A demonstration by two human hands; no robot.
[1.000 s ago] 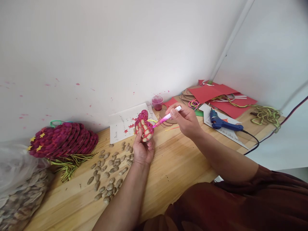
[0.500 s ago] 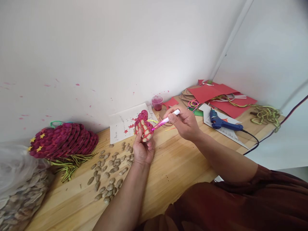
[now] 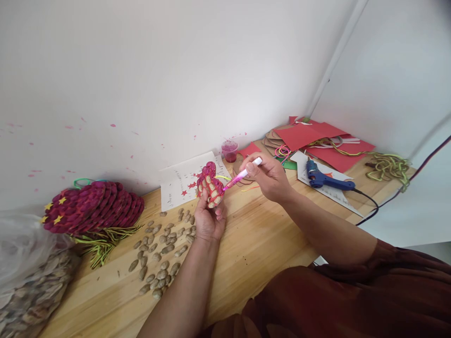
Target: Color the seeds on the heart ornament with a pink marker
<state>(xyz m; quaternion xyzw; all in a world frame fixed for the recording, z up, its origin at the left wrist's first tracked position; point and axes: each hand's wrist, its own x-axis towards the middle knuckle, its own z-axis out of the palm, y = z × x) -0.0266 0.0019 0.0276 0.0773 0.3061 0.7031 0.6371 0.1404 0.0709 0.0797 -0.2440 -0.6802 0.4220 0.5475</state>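
Note:
My left hand (image 3: 210, 219) holds up a peanut-shell craft piece (image 3: 210, 185), its fingers closed round the lower edge. Part of the piece is painted magenta; several shells on the near side are still pale. In my right hand (image 3: 269, 177) is a white-handled paintbrush (image 3: 243, 174), pinched between thumb and fingers. The pink-stained tip touches the right edge of the piece. Behind it lies a white paper (image 3: 172, 180) with handwriting and small red stars. A clear plastic cup (image 3: 230, 151) of magenta paint stands against the wall.
Loose peanuts (image 3: 164, 253) are scattered left of my forearm. Finished magenta pieces (image 3: 102, 204) with yellow stars and tassels are stacked beside a plastic bag of peanuts (image 3: 38, 286). At right lie a blue glue gun (image 3: 327, 180) with its cord, red paper (image 3: 310, 136) and tangled yarn (image 3: 387, 168).
My right hand and the brush have shifted very slightly left, with the tip still against the piece's right edge. My left hand keeps the piece in nearly the same place.

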